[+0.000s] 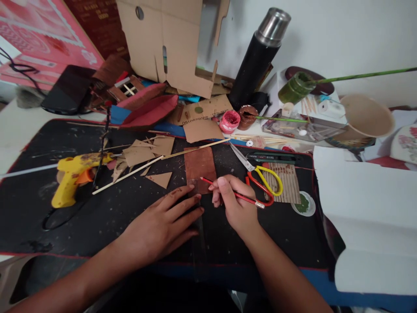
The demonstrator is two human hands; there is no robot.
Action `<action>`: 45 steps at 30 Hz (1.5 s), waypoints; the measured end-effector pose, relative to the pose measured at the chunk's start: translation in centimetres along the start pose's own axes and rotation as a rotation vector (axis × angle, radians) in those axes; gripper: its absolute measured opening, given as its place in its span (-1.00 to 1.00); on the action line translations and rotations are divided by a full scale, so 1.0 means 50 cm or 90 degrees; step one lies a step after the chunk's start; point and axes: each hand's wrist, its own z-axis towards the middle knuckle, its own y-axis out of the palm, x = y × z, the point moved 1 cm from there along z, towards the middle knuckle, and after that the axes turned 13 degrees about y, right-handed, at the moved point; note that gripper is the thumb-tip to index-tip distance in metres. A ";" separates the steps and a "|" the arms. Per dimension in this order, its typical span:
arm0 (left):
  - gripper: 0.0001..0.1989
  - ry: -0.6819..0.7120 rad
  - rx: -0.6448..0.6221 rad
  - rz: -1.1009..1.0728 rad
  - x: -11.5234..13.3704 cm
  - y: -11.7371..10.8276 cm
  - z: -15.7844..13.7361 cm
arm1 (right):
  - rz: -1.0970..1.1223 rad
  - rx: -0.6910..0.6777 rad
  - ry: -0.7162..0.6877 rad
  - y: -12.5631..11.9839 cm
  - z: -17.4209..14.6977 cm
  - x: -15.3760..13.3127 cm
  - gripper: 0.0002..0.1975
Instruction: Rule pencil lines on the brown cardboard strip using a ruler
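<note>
A brown painted piece of cardboard (200, 163) lies on the black mat in front of me. Across its near end rests a clear ruler (198, 243), hard to make out against the mat. My left hand (163, 221) lies flat with fingers spread, its fingertips on the ruler and the cardboard's near edge. Pinched in my right hand (236, 206) is a red pencil (243, 197), its tip over the cardboard near the ruler. Just beyond that hand lie scissors (257, 170) with yellow and red handles.
A yellow glue gun (73, 176) and cardboard scraps (143, 153) lie left, with a thin stick (130, 175) across the mat. Paint jars (230, 121), a black thermos (256, 65) and a utility knife (269, 157) stand or lie behind. Corrugated cardboard (286, 184) lies right.
</note>
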 end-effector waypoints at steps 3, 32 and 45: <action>-0.64 0.006 -0.002 0.008 0.000 -0.002 0.001 | -0.004 -0.012 0.009 0.001 0.002 0.001 -0.57; -0.64 0.002 0.014 0.017 0.004 -0.005 -0.003 | -0.062 0.010 -0.117 -0.004 -0.010 0.008 -0.63; -0.65 0.007 0.016 0.030 0.005 -0.007 -0.003 | -0.148 0.000 -0.106 -0.003 -0.002 0.001 -0.69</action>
